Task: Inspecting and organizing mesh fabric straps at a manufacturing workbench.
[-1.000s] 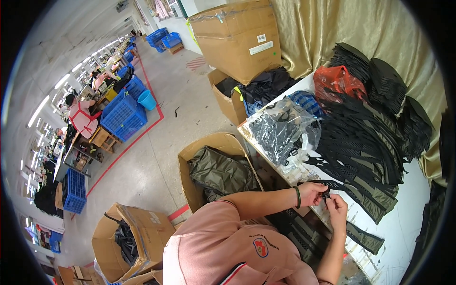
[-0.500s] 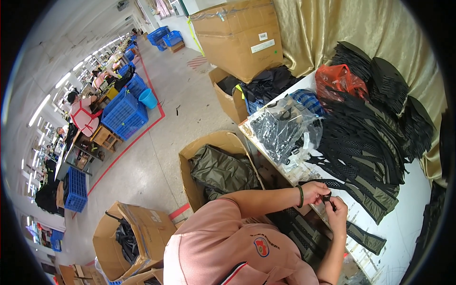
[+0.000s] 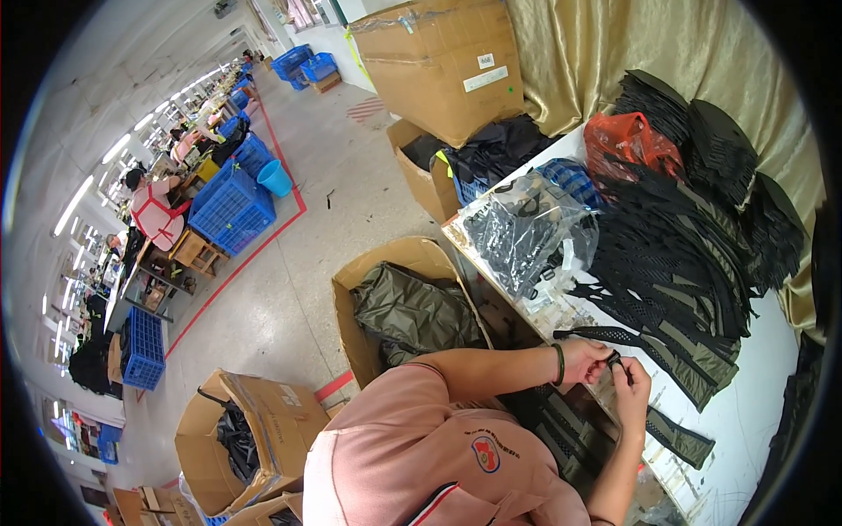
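My left hand (image 3: 582,360), with a dark green bangle at its wrist, and my right hand (image 3: 631,391) meet above the near edge of the white table. Both pinch a small black buckle (image 3: 614,358) between the fingertips; its finer shape is too small to make out. Just beyond them lies a black mesh and olive strap (image 3: 684,357). The end of another such strap (image 3: 680,438) sticks out past my right hand, which hides how far it runs. A large heap of these straps (image 3: 662,254) covers the middle of the table.
A clear plastic bag (image 3: 531,237) of black parts and a red bag (image 3: 627,145) lie on the table (image 3: 754,394). Stacked black pieces (image 3: 719,145) stand behind. Cardboard boxes hold olive fabric (image 3: 408,307) and black items (image 3: 237,443). Another person (image 3: 156,210) sits far left near blue crates (image 3: 230,210).
My hands have shifted slightly right with the buckle between them, and the right fingers have changed their grip a little. The view has moved slightly.
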`<state>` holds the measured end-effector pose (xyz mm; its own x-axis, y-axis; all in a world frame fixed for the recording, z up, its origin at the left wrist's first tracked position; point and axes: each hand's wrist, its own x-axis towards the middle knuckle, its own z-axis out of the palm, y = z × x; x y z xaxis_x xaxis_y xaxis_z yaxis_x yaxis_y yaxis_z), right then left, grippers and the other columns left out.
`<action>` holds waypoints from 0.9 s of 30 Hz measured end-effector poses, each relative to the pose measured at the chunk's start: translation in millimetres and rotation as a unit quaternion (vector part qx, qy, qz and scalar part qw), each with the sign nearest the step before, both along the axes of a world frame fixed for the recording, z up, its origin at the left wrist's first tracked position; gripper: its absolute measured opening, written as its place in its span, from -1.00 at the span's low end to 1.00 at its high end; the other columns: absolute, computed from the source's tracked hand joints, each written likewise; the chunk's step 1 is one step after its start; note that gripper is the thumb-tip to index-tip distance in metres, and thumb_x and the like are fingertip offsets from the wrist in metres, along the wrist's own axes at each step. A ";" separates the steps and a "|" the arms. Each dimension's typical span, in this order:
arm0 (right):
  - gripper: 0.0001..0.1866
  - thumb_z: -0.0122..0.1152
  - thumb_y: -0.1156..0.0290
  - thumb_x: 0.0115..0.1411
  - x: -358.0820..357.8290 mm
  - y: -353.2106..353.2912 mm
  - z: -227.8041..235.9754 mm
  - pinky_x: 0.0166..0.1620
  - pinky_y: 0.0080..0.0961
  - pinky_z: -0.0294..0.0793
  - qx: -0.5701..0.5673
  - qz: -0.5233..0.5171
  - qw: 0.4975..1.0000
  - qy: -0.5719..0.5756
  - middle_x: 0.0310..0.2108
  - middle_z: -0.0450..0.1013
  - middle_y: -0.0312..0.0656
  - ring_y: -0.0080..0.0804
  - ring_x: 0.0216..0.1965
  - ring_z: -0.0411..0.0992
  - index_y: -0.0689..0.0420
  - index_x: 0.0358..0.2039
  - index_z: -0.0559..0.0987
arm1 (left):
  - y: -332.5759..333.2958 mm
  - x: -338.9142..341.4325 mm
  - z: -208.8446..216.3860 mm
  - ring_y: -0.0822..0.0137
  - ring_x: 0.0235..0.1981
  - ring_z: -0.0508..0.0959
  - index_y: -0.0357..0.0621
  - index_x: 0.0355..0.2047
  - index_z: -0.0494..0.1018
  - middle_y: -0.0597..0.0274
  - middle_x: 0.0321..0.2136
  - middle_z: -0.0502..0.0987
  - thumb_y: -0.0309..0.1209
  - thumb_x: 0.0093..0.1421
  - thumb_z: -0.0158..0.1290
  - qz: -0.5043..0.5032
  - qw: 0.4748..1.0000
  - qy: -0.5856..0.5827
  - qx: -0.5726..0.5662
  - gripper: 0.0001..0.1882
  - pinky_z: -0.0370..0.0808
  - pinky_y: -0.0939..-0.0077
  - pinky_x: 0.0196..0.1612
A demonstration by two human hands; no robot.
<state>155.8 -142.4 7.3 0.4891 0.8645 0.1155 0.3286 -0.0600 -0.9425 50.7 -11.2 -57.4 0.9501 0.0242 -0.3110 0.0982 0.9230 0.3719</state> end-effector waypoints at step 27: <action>-0.89 0.11 0.49 0.20 16.2 -10.9 3.4 -0.32 -0.70 0.35 0.004 0.100 0.937 0.336 -0.45 0.44 -0.35 -0.66 -0.45 0.32 0.26 -0.31 0.54 | 9.5 -1.7 32.2 0.47 -0.49 0.39 -0.10 -0.39 0.33 0.32 -0.45 0.43 -0.31 0.30 -0.10 -0.053 0.990 -0.081 0.097 -0.83 0.34 0.54 -0.35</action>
